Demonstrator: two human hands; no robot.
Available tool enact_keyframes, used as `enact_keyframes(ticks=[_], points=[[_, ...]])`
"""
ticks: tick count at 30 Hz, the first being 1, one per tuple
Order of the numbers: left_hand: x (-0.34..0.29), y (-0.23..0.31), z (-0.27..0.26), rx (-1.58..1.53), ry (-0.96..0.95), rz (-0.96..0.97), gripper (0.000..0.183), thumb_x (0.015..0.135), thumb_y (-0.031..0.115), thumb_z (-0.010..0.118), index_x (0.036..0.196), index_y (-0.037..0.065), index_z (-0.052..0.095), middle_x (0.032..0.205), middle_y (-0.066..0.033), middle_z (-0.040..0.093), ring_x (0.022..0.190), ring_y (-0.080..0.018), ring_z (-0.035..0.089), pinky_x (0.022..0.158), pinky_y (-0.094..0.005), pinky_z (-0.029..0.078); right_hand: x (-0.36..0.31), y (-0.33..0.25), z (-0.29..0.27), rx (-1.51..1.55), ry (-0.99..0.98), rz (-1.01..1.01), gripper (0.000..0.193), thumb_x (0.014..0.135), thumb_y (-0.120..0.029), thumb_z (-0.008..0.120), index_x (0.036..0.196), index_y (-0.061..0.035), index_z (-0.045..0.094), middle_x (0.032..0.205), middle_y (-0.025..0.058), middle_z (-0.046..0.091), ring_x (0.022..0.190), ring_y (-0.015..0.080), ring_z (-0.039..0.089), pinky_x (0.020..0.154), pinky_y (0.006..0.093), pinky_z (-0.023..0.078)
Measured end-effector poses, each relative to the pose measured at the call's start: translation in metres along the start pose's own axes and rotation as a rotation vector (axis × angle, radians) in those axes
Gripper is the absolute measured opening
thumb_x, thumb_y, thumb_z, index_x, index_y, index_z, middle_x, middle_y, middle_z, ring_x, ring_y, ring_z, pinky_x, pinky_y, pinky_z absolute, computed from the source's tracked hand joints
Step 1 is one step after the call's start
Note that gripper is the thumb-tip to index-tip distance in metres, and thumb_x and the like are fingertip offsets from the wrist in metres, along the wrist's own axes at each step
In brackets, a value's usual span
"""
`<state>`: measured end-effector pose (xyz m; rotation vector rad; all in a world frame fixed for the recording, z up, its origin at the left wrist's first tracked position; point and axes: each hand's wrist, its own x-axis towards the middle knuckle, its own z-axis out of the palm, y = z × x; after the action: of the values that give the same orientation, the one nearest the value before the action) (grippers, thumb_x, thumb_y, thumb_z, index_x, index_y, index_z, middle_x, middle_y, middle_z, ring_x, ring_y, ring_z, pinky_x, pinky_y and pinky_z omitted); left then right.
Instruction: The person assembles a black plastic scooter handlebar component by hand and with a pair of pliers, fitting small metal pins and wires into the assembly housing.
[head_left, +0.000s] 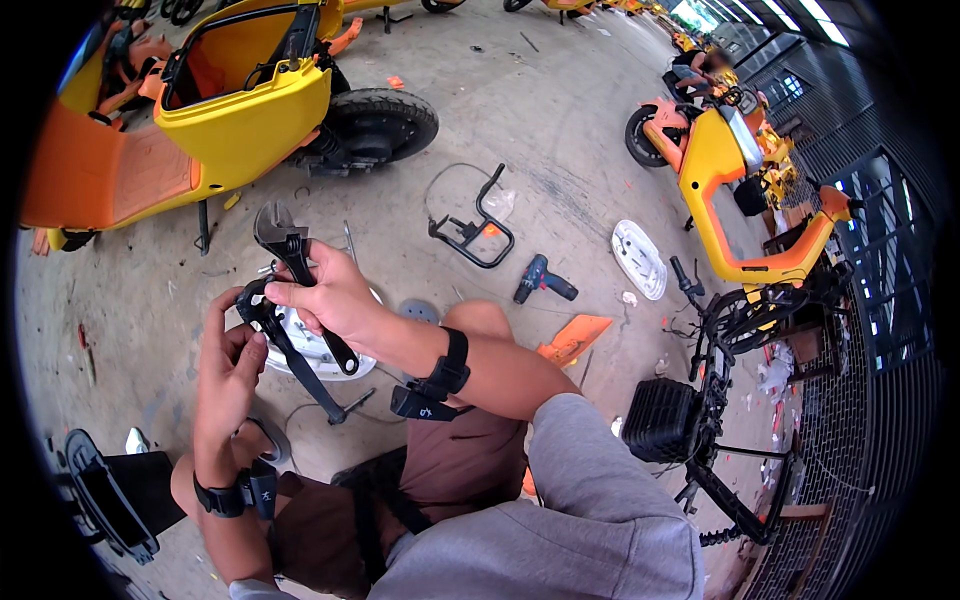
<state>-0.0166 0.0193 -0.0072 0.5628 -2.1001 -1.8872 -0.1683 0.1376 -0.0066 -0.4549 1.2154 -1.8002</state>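
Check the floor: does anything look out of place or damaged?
Yes: the drill lies on the concrete floor near a loose orange panel, where both could be stepped on. Pale litter also lies scattered on the right. I see no spill.

Around the cordless drill point(538, 275) on the concrete floor point(570, 110) lie a black tubular frame point(496, 224) to its left, a white oval panel point(640, 260) to its right and an orange panel point(576, 338) on its near side, with yellow-and-orange scooters point(245, 125) well apart on either side.
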Motion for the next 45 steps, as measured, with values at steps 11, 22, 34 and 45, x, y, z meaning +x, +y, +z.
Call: enact_keyframes(ticks=[11,22,34,45], points=[[0.007,-0.015,0.008,0.005,0.173,-0.063,0.03,0.095,0.014,0.054,0.124,0.01,0.045,0.067,0.0035,0.049,0.056,-0.0023,0.039,0.047,-0.0194,0.027,-0.002,0.003,0.005,-0.015,0.007,0.016,0.027,0.085,-0.004,0.071,0.103,-0.0033,0.052,0.074,0.0007,0.056,0.044,0.0042,0.04,0.039,0.0226,0.029],[0.009,-0.014,0.019,0.246,0.292,0.085,0.018,0.097,0.017,0.056,0.104,0.002,0.048,0.065,-0.003,0.054,0.059,-0.0075,0.042,0.052,-0.0274,0.032,-0.001,0.008,0.007,-0.055,0.013,0.002,0.023,0.087,0.0,0.067,0.104,-0.0032,0.052,0.073,0.0006,0.055,0.045,0.0036,0.039,0.039,0.0224,0.027],[0.009,-0.014,0.023,0.282,0.346,0.031,0.018,0.097,0.017,0.052,0.102,0.001,0.047,0.065,-0.0096,0.051,0.057,-0.0133,0.044,0.052,-0.0331,0.035,-0.003,0.011,0.011,-0.064,0.031,0.001,0.025,0.084,0.0,0.069,0.101,-0.0028,0.052,0.078,0.0008,0.056,0.05,0.0058,0.046,0.041,0.0241,0.035],[0.014,-0.022,0.017,0.258,0.347,0.056,0.019,0.095,0.016,0.055,0.09,-0.002,0.051,0.066,-0.0076,0.052,0.06,-0.0114,0.044,0.054,-0.0304,0.037,-0.003,0.019,0.014,-0.059,0.026,0.012,0.023,0.085,-0.002,0.069,0.101,-0.0034,0.053,0.071,0.0002,0.054,0.048,0.0055,0.045,0.04,0.0237,0.034]])
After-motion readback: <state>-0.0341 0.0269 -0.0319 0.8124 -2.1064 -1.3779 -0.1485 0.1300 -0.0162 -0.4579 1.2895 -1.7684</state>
